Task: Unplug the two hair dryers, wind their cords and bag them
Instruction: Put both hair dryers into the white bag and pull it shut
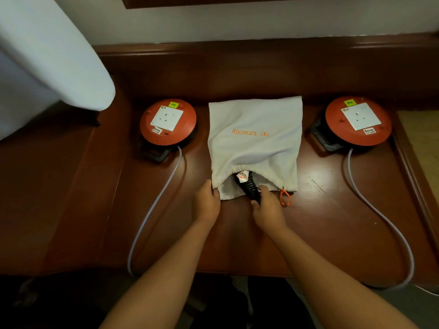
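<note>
Bag [255, 136], orange "tracey" lettering

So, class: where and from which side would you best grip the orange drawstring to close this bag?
Pinch the orange drawstring at its loop, coming from the near right. It lies exposed on the table outside the bag mouth's right corner, just beside the right hand.

The white drawstring bag [255, 134] in front of me reads "tracey" in orange, upside down. Each orange cable reel [168, 122] [358, 120] carries a "5 METERS" sticker; the yellow tags are illegible.
</note>
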The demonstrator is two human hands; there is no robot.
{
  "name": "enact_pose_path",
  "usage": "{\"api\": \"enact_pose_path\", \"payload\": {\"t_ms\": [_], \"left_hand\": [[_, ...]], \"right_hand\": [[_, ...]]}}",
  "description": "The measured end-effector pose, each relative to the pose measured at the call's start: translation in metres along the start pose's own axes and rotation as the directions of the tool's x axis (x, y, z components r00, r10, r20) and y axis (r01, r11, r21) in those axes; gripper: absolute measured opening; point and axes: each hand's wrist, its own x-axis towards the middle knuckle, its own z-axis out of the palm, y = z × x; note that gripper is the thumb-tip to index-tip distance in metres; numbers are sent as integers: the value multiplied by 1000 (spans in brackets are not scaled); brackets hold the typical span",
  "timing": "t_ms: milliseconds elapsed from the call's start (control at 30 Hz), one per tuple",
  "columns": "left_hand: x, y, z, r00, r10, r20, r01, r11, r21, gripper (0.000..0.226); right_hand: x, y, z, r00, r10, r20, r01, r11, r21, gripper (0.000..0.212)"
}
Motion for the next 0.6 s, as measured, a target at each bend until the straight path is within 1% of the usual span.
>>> {"api": "enact_pose_path", "payload": {"t_ms": [67,133,200,333,400,433,467,533,600], "left_hand": [[-13,3,-3,996,34,-87,-38,998,-48,7],[-28,0,-3,991,57,-121,-63,997,-44,8],[-39,-3,-4,995,43,-87,-47,998,-41,9],[-49,-4,-6,998,29,-47,-30,999,-16,6],[-44,-3,-7,999,12,-37,-13,1000,-12,4],[-40,-4,-6,1000,-8,-22,7,1000,-18,5],[-35,-3,-7,999,-38,-3,38,999,-27,14],[-25,-2,-8,997,-82,18,82,995,-55,39],[-20,2,-10,997,-69,27,71,994,-87,53]], "right_hand": [[-1,-1,3,1000,-9,-15,9,1000,26,39],[-2,-3,5,999,-2,-43,4,998,61,33],[0,-6,7,998,18,-58,-12,995,96,30],[1,-16,9,994,75,-79,-58,980,191,31],[0,-18,9,993,102,-54,-86,965,247,35],[0,-19,8,993,113,-13,-106,960,260,37],[2,-19,7,994,107,35,-112,956,272,34],[9,-17,5,990,87,115,-119,943,312,14],[14,-17,1,989,91,119,-131,911,392,9]]}}
